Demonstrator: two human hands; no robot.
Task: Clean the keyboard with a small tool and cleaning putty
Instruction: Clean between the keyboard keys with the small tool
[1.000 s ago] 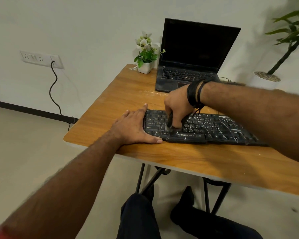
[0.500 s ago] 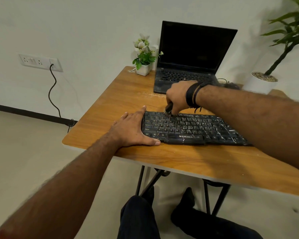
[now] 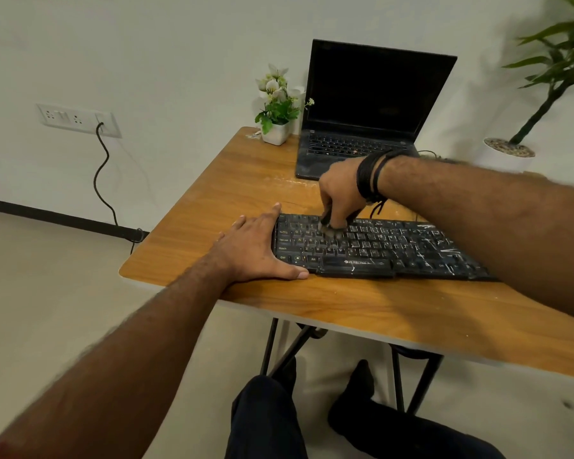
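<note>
My right hand (image 3: 340, 197) pinches the tool (image 3: 326, 223) on the far-left keys; the keyboard (image 3: 378, 250) runs left-right, uncleaned keys rightward. My left hand (image 3: 259, 250), fingers together, braces its left end.

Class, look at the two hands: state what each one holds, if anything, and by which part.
The right hand grips a small dark tool by its upper end, tip on the keyboard. The left hand holds nothing; it lies flat against the keyboard's left end.
</note>
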